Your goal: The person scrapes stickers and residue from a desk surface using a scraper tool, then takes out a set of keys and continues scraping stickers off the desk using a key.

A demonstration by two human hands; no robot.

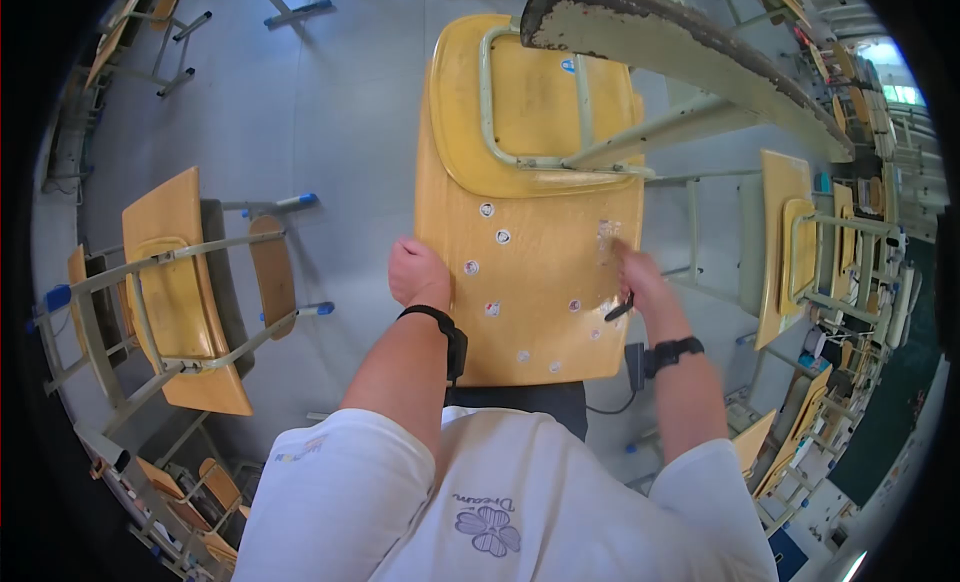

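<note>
A wooden desk [545,347] stands right in front of me, its top dotted with several small round stickers [503,237]. My left hand [418,275] is closed at the left edge of the desktop. Over the right side of the top, my right hand [643,280] is closed around a slim tool with a black handle [620,309]; the handle sticks out below the fist, and the working end is blurred. Just beyond those fingers lies a pale, scuffed sticker patch [608,240]. Both wrists carry black straps with small boxes.
An upturned chair [465,177] rests on the far half of the desktop, its metal legs and chipped bar [690,47] reaching toward the upper right. Other desks with upturned chairs stand at the left [185,312] and right [785,247]. The floor [340,112] is grey.
</note>
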